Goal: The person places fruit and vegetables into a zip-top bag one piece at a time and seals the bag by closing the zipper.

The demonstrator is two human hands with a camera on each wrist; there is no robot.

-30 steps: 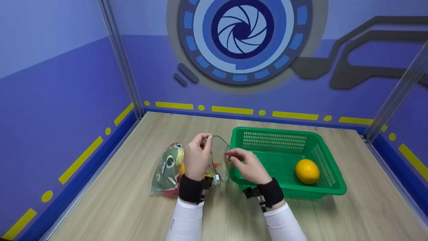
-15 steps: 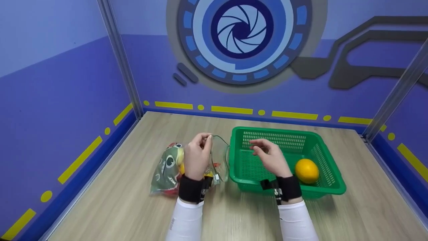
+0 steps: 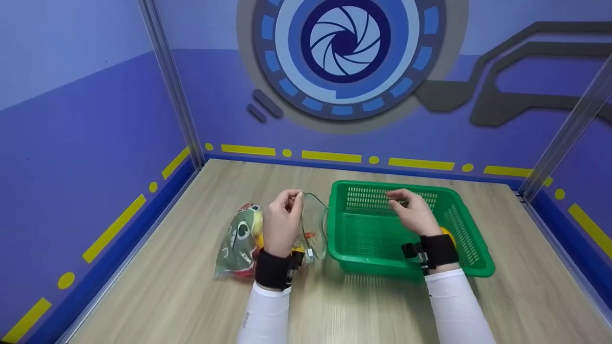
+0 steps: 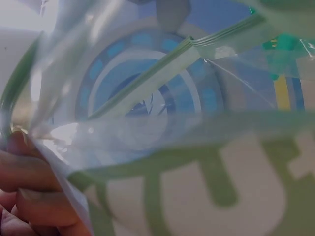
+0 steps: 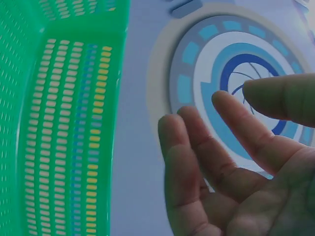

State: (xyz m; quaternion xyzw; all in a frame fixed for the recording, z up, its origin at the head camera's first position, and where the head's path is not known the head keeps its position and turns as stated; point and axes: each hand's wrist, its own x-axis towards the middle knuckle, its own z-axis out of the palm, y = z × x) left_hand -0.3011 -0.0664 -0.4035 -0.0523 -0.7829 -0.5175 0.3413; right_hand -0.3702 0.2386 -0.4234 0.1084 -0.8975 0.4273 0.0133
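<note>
My left hand (image 3: pixel 283 224) pinches the edge of a clear zip bag (image 3: pixel 239 239) printed with a green cartoon face. The bag's mouth gapes toward the right, and red and yellow items show inside it. Close up in the left wrist view, the bag's green zip strip (image 4: pixel 147 78) crosses the frame, with my fingers at the left edge. My right hand (image 3: pixel 413 212) hovers over the green plastic basket (image 3: pixel 363 265), fingers loosely bent and nothing between them. Partly hidden behind the right wrist, a round orange-yellow fruit (image 3: pixel 448 233) lies in the basket.
A wood-patterned table (image 3: pixel 158 286) carries the bag and the basket, which stand side by side. Blue printed panels (image 3: pixel 86 181) wall in the left, back and right, with metal posts (image 3: pixel 174 86) at the corners.
My right hand has left the bag's mouth and moved right, over the basket, and its wrist now covers much of the fruit. The left hand and bag have stayed put.
</note>
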